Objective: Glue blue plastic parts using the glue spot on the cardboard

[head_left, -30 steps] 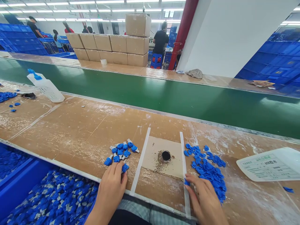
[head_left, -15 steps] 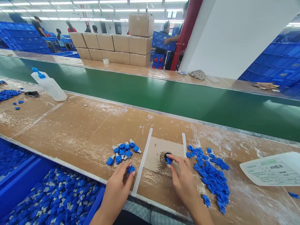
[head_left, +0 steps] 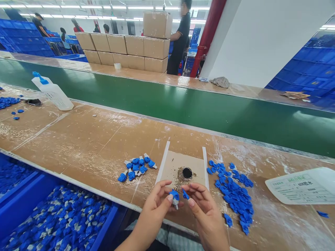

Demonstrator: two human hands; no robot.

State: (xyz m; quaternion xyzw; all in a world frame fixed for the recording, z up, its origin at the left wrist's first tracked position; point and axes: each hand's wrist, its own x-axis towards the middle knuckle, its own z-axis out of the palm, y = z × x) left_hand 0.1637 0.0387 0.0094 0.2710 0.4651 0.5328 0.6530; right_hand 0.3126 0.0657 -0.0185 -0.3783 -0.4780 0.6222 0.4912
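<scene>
My left hand (head_left: 159, 202) pinches a small blue piece with a pale grey stem (head_left: 175, 197) at the front of the table. Close beside it, my right hand (head_left: 202, 202) holds a thin blue piece (head_left: 185, 194) between thumb and fingers; a small gap parts the two pieces. Just beyond my hands is a small round pot of dark liquid (head_left: 187, 173), set on a stained cardboard sheet (head_left: 174, 164). Left of the sheet lies a cluster of blue pieces with grey stems (head_left: 136, 168). To its right spreads a heap of flat blue pieces (head_left: 234, 195).
A white bottle (head_left: 300, 186) lies at the right, and another bottle (head_left: 56, 94) with a blue cap at the far left. A blue crate (head_left: 31, 202) of finished-looking blue pieces sits below the left edge. Beyond runs a green conveyor belt (head_left: 146, 96); cartons (head_left: 134, 45) and a person (head_left: 180, 38) are behind.
My right hand has drawn back from the pot with its blue piece. My left hand has moved right with its piece, so both hands are together. The person behind has moved left.
</scene>
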